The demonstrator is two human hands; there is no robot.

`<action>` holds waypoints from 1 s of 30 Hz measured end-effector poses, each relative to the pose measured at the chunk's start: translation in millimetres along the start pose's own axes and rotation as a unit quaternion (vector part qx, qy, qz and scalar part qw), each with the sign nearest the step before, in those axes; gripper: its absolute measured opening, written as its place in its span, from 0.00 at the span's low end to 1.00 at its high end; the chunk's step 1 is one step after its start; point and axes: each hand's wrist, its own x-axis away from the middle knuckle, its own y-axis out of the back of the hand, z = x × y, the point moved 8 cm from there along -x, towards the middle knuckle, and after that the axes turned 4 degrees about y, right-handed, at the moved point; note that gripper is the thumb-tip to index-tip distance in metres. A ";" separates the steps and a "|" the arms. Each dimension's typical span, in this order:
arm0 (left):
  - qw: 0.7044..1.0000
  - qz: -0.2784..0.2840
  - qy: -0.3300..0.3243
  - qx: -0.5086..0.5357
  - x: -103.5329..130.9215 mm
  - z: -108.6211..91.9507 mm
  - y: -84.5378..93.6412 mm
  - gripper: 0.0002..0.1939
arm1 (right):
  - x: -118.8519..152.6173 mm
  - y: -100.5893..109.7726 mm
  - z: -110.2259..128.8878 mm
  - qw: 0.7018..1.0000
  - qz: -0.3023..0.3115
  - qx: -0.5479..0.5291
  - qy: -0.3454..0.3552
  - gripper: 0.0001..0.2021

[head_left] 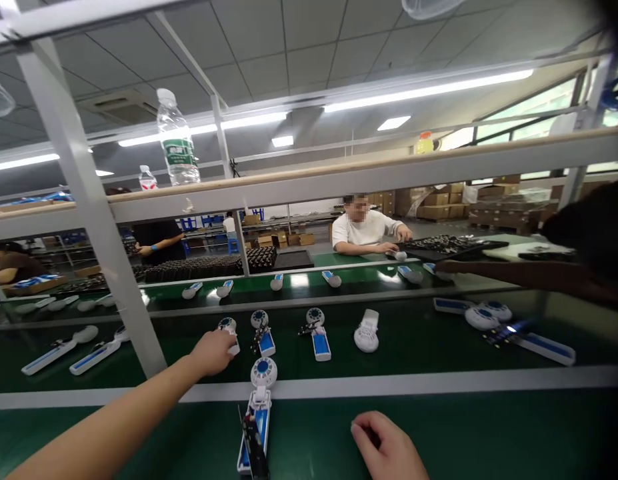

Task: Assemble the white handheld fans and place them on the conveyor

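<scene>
My left hand (216, 352) reaches onto the green belt, its fingers closed around a white handheld fan (227, 325) that they partly cover. My right hand (389, 448) lies over the near green surface with fingers curled and nothing visible in them. Between my hands, an opened handheld fan (263, 372) with a round white head and blue inside lies lengthwise, a dark strip of parts standing out of its handle. Just beyond on the belt are two similar fans, one (321, 343) with dark parts beside its neck. A white fan piece (367, 339) lies to their right.
A metal post (96, 200) rises left of my left arm, joined to an overhead shelf (309, 185) bearing a water bottle (177, 143). Another person (366, 230) sits across the far belt. A dark arm (513, 273) reaches in from the right above more fan parts (543, 347).
</scene>
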 end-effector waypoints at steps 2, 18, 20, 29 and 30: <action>0.998 0.025 -0.055 -0.008 38.8 -0.1 1.8 0.06 | 3.3 1.5 4.9 1.000 0.008 -0.007 -0.004 0.15; 0.977 -0.010 0.112 0.181 142.2 -68.9 -35.2 0.22 | 8.2 -14.8 -8.0 0.999 0.042 0.027 0.006 0.17; 0.970 -0.003 0.113 0.217 134.3 -80.1 -45.1 0.13 | 9.9 -12.7 -6.5 0.999 0.032 0.022 0.009 0.17; 0.943 0.105 -0.008 0.316 142.7 -159.7 -64.9 0.06 | 19.6 -24.3 46.1 0.987 0.050 0.002 0.153 0.12; 0.940 0.110 -0.016 0.323 144.9 -166.7 -66.4 0.06 | 21.1 -23.7 48.6 0.985 0.056 0.004 0.162 0.10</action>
